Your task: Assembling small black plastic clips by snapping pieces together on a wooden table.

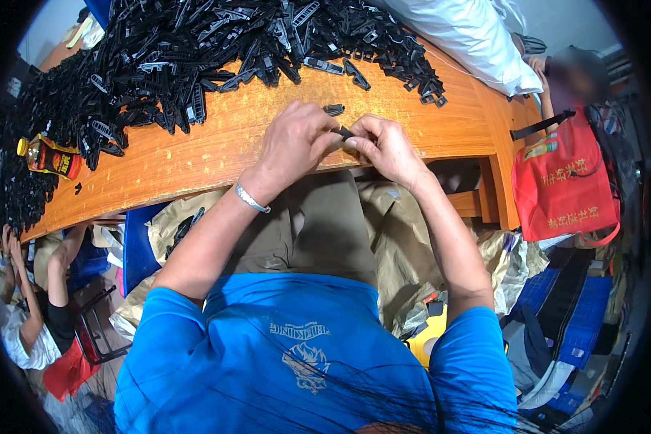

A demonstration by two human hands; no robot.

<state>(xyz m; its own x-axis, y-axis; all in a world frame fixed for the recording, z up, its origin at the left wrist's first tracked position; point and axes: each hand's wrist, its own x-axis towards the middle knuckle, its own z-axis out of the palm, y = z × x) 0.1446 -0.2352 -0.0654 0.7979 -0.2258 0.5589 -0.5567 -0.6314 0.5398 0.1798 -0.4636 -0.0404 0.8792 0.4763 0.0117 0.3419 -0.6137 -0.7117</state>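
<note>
Pinching a small black part from both sides in the head view, the left hand and the right hand are closing thumb and fingertips on it, almost meeting just above the near edge of the wooden table; the two-sided grip is probably steadying so slight a part, whose exact shape the fingers are hiding. A loose black piece is lying just beyond the fingers, within easy reach. The large heap of black clips is covering the table's far and left side, seemingly leaving a working strip in front. A yellow-capped bottle is resting on its side against the heap. The orange-brown surface is showing pale, scuffed patches. A white sack is lying along the far right, and a red bag is hanging beside the table's right end. Brown paper is spreading crumpled below, while a co-worker's hands are reaching the table's left end.
</note>
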